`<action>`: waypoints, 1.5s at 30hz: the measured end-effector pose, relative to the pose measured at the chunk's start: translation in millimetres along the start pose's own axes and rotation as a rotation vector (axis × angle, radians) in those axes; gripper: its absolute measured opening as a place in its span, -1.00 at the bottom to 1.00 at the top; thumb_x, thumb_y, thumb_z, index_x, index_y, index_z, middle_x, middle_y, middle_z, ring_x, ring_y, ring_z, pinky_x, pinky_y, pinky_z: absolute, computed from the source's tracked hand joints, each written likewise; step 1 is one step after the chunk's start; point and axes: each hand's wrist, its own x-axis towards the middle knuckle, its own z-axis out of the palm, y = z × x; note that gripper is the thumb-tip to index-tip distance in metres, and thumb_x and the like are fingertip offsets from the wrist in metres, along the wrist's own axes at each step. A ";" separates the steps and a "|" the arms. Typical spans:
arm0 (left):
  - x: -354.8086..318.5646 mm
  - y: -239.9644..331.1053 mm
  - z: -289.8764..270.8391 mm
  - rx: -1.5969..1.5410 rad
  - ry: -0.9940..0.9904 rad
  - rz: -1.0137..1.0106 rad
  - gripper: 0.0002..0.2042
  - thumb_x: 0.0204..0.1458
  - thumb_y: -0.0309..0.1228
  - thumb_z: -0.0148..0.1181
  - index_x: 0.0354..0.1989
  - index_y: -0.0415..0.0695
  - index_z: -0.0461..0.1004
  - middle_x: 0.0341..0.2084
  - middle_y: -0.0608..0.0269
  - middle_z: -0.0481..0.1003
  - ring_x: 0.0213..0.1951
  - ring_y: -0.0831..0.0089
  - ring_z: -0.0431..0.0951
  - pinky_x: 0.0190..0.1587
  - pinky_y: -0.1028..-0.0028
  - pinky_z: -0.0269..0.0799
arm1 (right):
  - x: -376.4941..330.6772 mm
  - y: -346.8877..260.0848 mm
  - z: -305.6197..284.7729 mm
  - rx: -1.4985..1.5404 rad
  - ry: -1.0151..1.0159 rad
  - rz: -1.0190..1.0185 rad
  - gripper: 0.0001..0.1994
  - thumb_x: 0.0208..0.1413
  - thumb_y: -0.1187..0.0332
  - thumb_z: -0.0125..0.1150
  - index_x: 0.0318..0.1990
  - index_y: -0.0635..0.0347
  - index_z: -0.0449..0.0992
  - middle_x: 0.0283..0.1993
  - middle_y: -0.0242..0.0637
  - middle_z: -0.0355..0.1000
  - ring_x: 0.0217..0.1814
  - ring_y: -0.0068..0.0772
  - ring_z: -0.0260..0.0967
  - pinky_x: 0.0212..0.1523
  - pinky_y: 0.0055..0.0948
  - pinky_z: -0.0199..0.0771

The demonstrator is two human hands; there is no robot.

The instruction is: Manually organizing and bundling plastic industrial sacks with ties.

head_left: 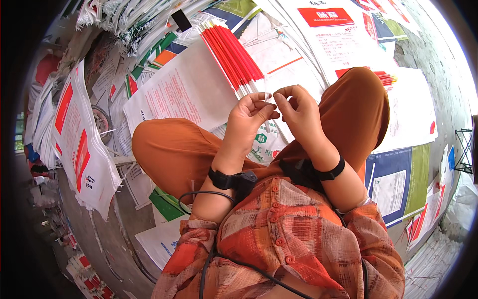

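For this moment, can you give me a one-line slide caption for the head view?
Seated cross-legged on printed woven sacks, left hand and right hand pinch a thin white strip beside a bundle of red-and-white sticks.

Two hands are seen, the left hand (249,117) and the right hand (298,110), raised just in front of the bundle of red sticks (230,52). One such large bundle is counted; a second, smaller bundle (384,77) lies to its right. Two black wristbands (226,179) are worn. Many printed sacks (186,89) surround the bundle, too overlapped to be counted.
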 end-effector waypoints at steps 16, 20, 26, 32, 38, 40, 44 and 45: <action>-0.2 2.3 -5.4 0.106 0.010 0.003 -0.68 0.16 -0.55 0.22 0.08 -0.31 0.38 -0.20 0.25 0.53 -0.18 0.55 0.56 -0.06 0.56 0.50 | 2.8 8.4 -3.5 -0.132 -0.115 -0.088 -0.88 0.09 0.41 0.26 -0.32 0.29 0.55 -0.29 -0.20 0.44 -0.34 -0.34 0.43 -0.27 -0.37 0.47; -0.8 4.9 -8.9 -0.024 -0.001 -0.112 -0.69 0.16 -0.47 0.25 0.04 -0.26 0.41 -0.21 0.29 0.50 -0.20 0.59 0.51 -0.05 0.56 0.48 | -2.1 0.7 -4.7 -0.204 -0.149 -0.123 -0.89 0.09 0.41 0.25 -0.32 0.28 0.54 -0.27 -0.15 0.44 -0.32 -0.20 0.47 -0.26 -0.30 0.49; -0.9 0.1 -14.8 -0.106 0.012 -0.185 -0.76 0.15 -0.40 0.29 -0.07 -0.14 0.43 -0.28 0.37 0.47 -0.25 0.62 0.51 -0.10 0.57 0.49 | -3.9 -1.1 -4.7 -0.315 -0.168 -0.242 -0.88 0.09 0.40 0.27 -0.33 0.28 0.53 -0.25 -0.11 0.45 -0.28 -0.04 0.49 -0.25 -0.20 0.51; 0.4 -3.4 -17.1 -0.152 0.002 -0.192 -0.81 0.14 -0.42 0.30 -0.14 -0.10 0.44 -0.32 0.42 0.48 -0.31 0.63 0.51 -0.14 0.57 0.52 | -2.3 -1.6 -7.2 -0.214 -0.225 -0.140 -0.87 0.11 0.40 0.26 -0.33 0.29 0.53 -0.27 -0.11 0.46 -0.30 -0.06 0.49 -0.25 -0.22 0.51; 1.7 -2.1 -16.9 -0.156 0.026 -0.162 -0.80 0.14 -0.44 0.28 -0.10 -0.11 0.44 -0.31 0.44 0.49 -0.33 0.68 0.50 -0.17 0.61 0.51 | -2.5 -1.3 -7.1 -0.241 -0.235 -0.111 -0.86 0.11 0.38 0.26 -0.34 0.30 0.53 -0.28 -0.11 0.46 -0.31 -0.08 0.48 -0.26 -0.24 0.50; 2.2 0.7 -14.9 -0.165 0.014 -0.195 -0.77 0.15 -0.46 0.27 -0.05 -0.12 0.45 -0.31 0.44 0.50 -0.33 0.69 0.50 -0.19 0.62 0.50 | -2.6 3.5 -5.3 -0.218 -0.199 -0.193 -0.86 0.11 0.42 0.28 -0.35 0.33 0.50 -0.37 -0.22 0.41 -0.44 -0.39 0.38 -0.38 -0.39 0.39; 0.9 4.8 -15.3 -0.156 -0.009 -0.215 -0.74 0.16 -0.46 0.26 0.00 -0.14 0.45 -0.29 0.43 0.50 -0.34 0.69 0.49 -0.18 0.62 0.50 | -1.0 -4.0 -9.8 -0.238 -0.235 -0.127 -0.86 0.11 0.38 0.26 -0.34 0.29 0.52 -0.30 -0.11 0.46 -0.32 -0.10 0.48 -0.26 -0.24 0.50; 0.7 5.1 -14.3 -0.158 0.007 -0.202 -0.74 0.16 -0.46 0.27 0.00 -0.14 0.45 -0.30 0.43 0.50 -0.33 0.68 0.49 -0.18 0.62 0.50 | -1.1 -5.3 -10.5 -0.233 -0.236 -0.123 -0.86 0.10 0.38 0.26 -0.34 0.29 0.51 -0.30 -0.11 0.46 -0.31 -0.10 0.48 -0.26 -0.24 0.49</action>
